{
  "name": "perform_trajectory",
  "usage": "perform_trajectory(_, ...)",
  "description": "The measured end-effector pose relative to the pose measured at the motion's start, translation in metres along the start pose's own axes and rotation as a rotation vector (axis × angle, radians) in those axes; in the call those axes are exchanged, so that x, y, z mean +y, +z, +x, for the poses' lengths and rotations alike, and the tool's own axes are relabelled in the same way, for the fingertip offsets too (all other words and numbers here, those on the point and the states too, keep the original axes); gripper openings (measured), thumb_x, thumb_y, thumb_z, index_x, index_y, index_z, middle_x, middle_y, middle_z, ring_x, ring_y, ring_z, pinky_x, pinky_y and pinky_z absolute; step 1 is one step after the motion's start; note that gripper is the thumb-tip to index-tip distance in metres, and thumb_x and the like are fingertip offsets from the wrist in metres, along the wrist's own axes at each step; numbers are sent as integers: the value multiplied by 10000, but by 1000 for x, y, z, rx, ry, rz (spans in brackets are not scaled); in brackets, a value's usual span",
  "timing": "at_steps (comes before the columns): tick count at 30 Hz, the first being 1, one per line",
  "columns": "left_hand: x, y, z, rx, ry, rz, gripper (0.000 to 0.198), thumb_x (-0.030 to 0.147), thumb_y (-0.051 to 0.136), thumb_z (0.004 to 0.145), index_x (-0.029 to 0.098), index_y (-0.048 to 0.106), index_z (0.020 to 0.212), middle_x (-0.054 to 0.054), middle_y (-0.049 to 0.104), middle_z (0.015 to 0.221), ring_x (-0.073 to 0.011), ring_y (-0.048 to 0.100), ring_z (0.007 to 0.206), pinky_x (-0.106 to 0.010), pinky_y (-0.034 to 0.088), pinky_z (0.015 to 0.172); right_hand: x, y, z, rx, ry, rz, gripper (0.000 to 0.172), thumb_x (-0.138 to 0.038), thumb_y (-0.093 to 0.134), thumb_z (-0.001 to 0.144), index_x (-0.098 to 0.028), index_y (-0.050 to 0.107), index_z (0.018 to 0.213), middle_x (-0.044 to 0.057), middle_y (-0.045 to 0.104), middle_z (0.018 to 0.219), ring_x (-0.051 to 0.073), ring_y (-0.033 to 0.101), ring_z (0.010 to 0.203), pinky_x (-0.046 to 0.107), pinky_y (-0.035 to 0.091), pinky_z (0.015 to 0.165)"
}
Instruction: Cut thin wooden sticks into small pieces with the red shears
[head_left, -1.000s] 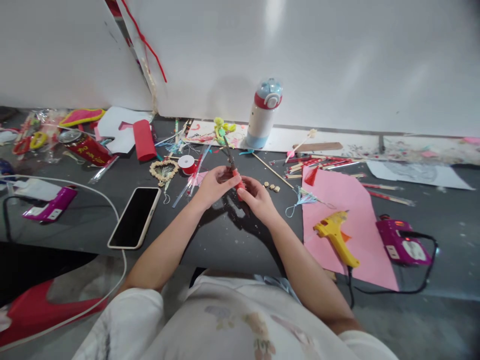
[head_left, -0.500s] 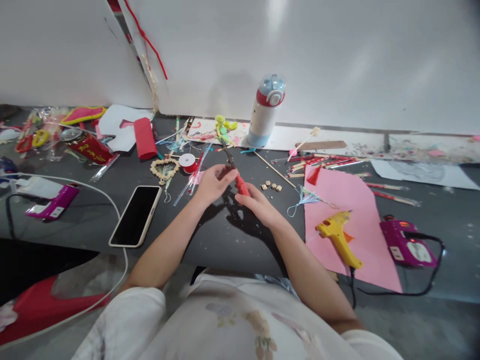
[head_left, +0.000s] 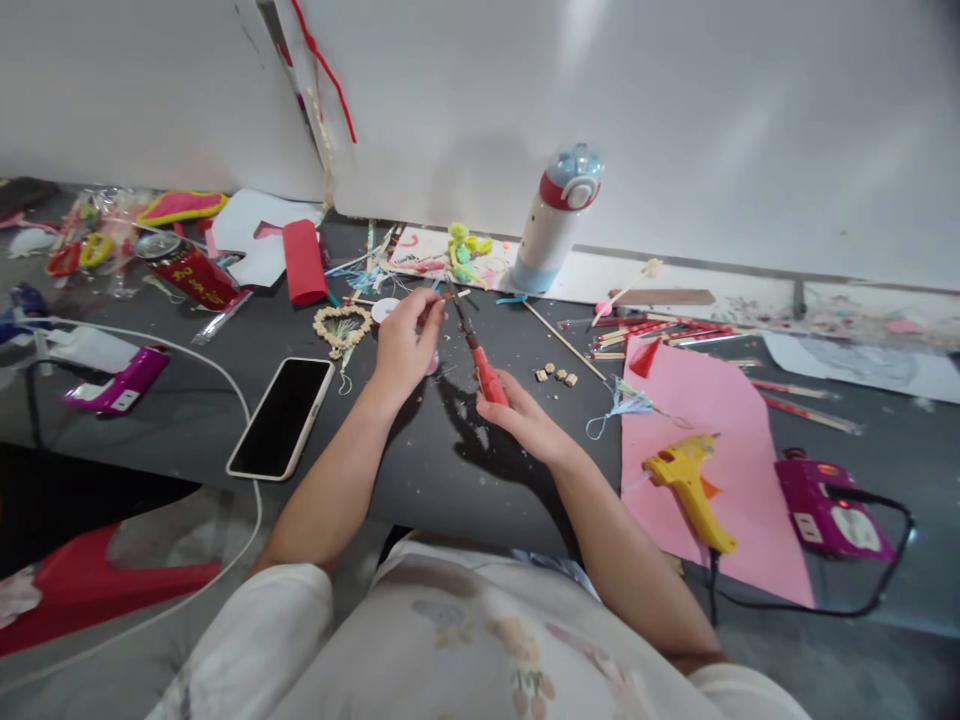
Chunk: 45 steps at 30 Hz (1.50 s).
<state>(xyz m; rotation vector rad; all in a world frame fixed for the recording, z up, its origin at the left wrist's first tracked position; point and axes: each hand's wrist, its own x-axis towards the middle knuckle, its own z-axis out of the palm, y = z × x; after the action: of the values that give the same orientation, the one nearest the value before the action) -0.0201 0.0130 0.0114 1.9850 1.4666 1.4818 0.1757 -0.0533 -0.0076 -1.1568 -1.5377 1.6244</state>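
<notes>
My right hand [head_left: 514,405] is closed round the red handle of a tool [head_left: 489,378], whose dark, thin metal end points up and away from me. To the left of that metal end, my left hand [head_left: 411,335] pinches a thin stick [head_left: 454,295] between thumb and fingers. The stick's pale tip reaches close to the tool's dark end; whether they touch is unclear. Partly behind my left hand lies a white spool [head_left: 385,309]. A heart-shaped beige ornament [head_left: 342,328] with a tassel rests left of it. Small beige pieces [head_left: 556,374] lie to the right of the tool.
A phone [head_left: 282,418] and a red can [head_left: 191,272] are at the left. A bottle [head_left: 557,220] stands at the back. On the right, a yellow glue gun [head_left: 690,490] lies on pink paper [head_left: 739,420] beside a purple power strip [head_left: 829,507]; a cable curves there.
My left hand has moved off the tool, up and to the left, and now pinches the thin stick. My right hand still holds the red handle. The whole view has shifted slightly.
</notes>
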Motion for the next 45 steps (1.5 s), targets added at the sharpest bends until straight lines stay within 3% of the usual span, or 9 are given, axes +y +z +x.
perform_trajectory(7,-1,0,-2,24,-39,-116,373,548,420,986,221,553,864,-5,652,762,-132,656,694,-272,531,683,5,-1,0,-70,-23,51,533,-518,643,817,-206,512,1228,49,565,1069,209,521,989,386,405,944)
perform_trajectory(15,3,0,-1,47,-111,-207,433,635,474,925,223,585,849,-19,662,803,-145,659,729,-293,551,725,14,-2,4,-52,-69,50,485,-545,598,857,-220,521,1208,50,573,1076,206,520,997,366,414,937)
perform_trajectory(23,-6,1,0,192,-67,-185,286,482,580,898,208,630,831,-30,665,858,-152,648,796,-288,556,761,14,-1,4,-73,-86,52,468,-566,568,873,-224,529,1191,52,569,1070,206,507,984,357,409,906)
perform_trajectory(28,-4,1,1,157,-111,-268,271,465,601,876,200,642,845,-41,698,889,-153,663,774,-293,561,747,17,-3,6,-73,-95,43,506,-612,535,875,-225,532,1202,41,554,1003,201,504,918,366,408,890)
perform_trajectory(39,-3,0,5,61,-189,-355,406,608,631,835,207,655,895,-50,726,865,-173,707,812,-331,579,814,7,-2,2,-36,-98,54,520,-698,452,903,-225,539,1100,30,541,913,190,500,825,352,415,817)
perform_trajectory(45,-9,5,6,51,-263,-380,434,588,756,712,208,642,885,-40,723,874,-179,710,816,-332,580,800,5,-1,2,-5,-115,37,522,-720,442,894,-223,534,1026,28,513,865,190,480,799,361,411,796)
